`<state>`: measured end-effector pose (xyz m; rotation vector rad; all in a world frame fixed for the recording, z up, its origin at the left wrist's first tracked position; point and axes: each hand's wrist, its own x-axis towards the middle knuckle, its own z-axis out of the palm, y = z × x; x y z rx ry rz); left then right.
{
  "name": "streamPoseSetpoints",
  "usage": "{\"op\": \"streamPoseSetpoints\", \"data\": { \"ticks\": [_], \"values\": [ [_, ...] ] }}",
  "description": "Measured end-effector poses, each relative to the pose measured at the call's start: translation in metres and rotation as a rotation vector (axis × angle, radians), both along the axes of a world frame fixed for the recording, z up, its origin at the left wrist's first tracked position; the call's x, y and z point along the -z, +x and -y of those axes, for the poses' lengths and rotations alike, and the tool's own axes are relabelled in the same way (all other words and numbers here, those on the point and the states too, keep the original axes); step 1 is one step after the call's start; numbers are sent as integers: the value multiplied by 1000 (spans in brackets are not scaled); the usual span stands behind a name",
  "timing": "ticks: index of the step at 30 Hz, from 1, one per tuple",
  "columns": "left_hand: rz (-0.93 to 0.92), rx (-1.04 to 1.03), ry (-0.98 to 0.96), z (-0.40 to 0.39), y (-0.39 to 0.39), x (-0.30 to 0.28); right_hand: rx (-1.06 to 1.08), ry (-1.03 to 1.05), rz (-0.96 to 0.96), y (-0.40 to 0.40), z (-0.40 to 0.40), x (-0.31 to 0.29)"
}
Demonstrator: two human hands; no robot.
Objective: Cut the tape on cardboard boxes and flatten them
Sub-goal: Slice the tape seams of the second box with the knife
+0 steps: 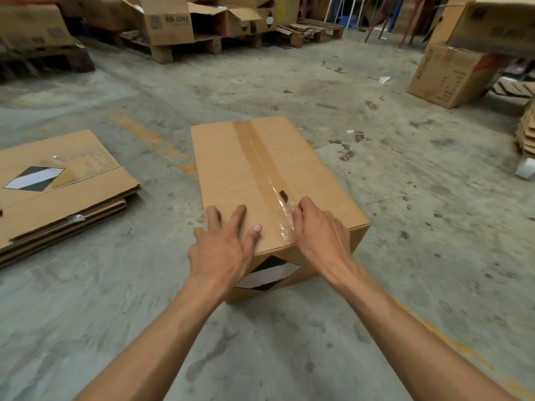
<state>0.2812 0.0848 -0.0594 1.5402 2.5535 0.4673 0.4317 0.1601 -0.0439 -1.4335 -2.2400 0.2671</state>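
Note:
A closed cardboard box [231, 169] stands on the concrete floor in front of me. A strip of brown tape [254, 149] runs along its top seam. My left hand [225, 244] lies flat on the near left of the top, fingers spread. My right hand [315, 230] is closed around a small cutter [283, 195], whose dark tip pokes out at the tape. Between the tip and the box's near edge the tape looks slit and wrinkled. A black-and-white diamond label [269, 274] shows on the near side of the box.
A pile of flattened boxes [58, 195] lies on the floor to the left. Pallets with opened boxes [170, 27] line the back. More boxes [451, 73] stand at the right, with a stack of flat cardboard [527, 131] and a white roll [525, 167].

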Motion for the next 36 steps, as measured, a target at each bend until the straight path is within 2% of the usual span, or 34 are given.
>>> {"op": "streamPoseSetpoints", "data": {
  "ticks": [4, 10, 13, 16, 20, 26, 36],
  "values": [
    [-76, 54, 10, 6, 20, -9, 39, 11, 64, 1, -37, -4],
    [-225, 13, 60, -29, -7, -26, -24, -8, 132, -20, -72, -12],
    [-186, 131, 42, -63, -21, -20, -56, -2, 198, -37, -87, -12],
    [-65, 146, 25, -80, -29, -4, -64, -17, 254, -50, -101, -14],
    [-155, 123, 119, -78, -25, 12, -74, 3, 301, -57, -112, -15],
    [-154, 111, 122, -79, -27, 13, -118, 127, 329, -61, -120, -17],
    [-155, 97, 122, -80, -26, 13, -165, 102, 435, -75, -124, -36]
  ]
}}
